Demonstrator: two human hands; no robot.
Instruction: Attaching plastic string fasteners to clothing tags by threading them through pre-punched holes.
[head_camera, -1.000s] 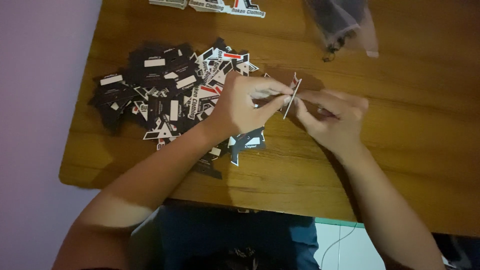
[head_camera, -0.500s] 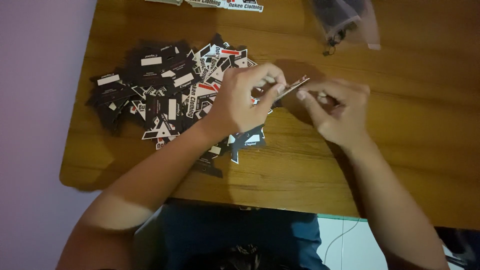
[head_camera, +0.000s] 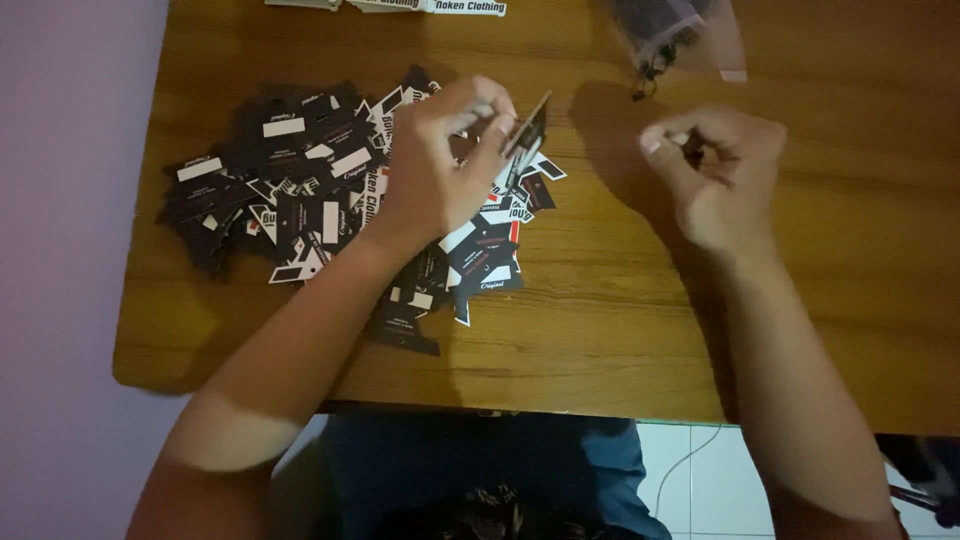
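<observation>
A heap of black, white and red card tags (head_camera: 310, 190) lies on the left half of the wooden table (head_camera: 620, 310). My left hand (head_camera: 450, 160) hovers over the heap's right edge and pinches one dark card tag (head_camera: 528, 125), held on edge. My right hand (head_camera: 715, 170) is apart from it to the right, fingers curled with thumb and forefinger pressed together; whether something thin sits between them is too small to tell.
A clear plastic bag (head_camera: 680, 30) with small dark pieces lies at the table's far edge, right of centre. Printed strips (head_camera: 420, 6) lie along the far edge. A lilac wall (head_camera: 60, 250) runs along the left. Blue cloth (head_camera: 480, 460) shows under the near edge.
My hands were together working on one tag; they have now separated. The right hand moved away to the right, while the left keeps the tag over the heap.
</observation>
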